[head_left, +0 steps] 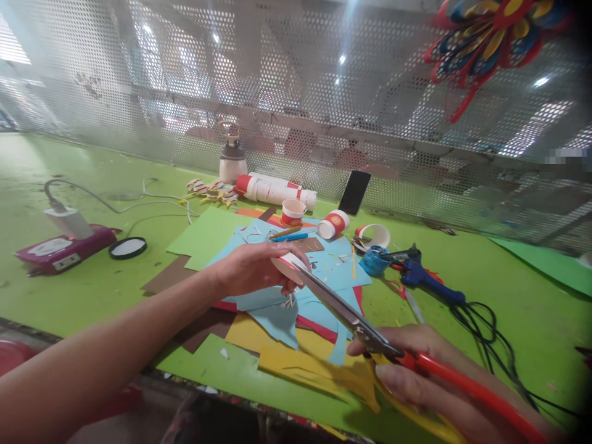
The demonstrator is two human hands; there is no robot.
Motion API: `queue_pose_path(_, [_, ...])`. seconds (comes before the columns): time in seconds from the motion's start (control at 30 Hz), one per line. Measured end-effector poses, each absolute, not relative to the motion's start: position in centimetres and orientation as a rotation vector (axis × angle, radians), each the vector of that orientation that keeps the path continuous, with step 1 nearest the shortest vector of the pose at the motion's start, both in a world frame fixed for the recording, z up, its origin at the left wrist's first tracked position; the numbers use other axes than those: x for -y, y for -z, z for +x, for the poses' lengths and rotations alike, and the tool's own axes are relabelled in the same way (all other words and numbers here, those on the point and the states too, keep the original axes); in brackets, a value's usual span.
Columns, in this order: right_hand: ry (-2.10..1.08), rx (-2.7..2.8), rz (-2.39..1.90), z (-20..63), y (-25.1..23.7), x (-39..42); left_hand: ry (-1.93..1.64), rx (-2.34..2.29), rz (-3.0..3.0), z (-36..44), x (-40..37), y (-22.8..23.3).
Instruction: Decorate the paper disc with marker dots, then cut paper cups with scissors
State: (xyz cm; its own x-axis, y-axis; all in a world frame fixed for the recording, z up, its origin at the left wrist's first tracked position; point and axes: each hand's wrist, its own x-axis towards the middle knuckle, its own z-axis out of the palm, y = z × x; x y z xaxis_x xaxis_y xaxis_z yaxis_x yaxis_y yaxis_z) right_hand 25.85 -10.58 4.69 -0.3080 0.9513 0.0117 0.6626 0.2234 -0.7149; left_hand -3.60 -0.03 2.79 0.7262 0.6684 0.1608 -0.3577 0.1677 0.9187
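Left hand (252, 268) grips a paper cup (289, 266) over the worktop (509, 296); right hand (416, 370) grasps scissors (342, 311), blades slanting up-left, tips seemingly at the cup's rim.

The left hand (252, 268) reaches in from 8 o'clock on a bare forearm, fingers curled shut around what it holds. The right hand (430, 376) sits at 4 o'clock, fingers closed through red handles, pointing toward 10 o'clock.

No legible text or labels anywhere
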Motion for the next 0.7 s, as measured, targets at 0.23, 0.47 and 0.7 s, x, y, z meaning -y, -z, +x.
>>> queue_pose_path(0.23, [-0.822, 2.052, -1.501, 25.9, -4.5, 10.7, -0.776, -0.324, 1.196, -3.5, 0.1, -2.9])
queue_pose_path(0.47, [-0.768, 2.065, -1.501, 25.6, -4.8, 10.7, -0.794, -0.343, 1.204, -3.4, 0.0, -2.8])
queue_pose_path(0.7, [-0.873, 2.275, -1.362, 24.0, -6.5, 9.5, -0.878, -0.462, 1.184, -3.2, -0.3, -2.8])
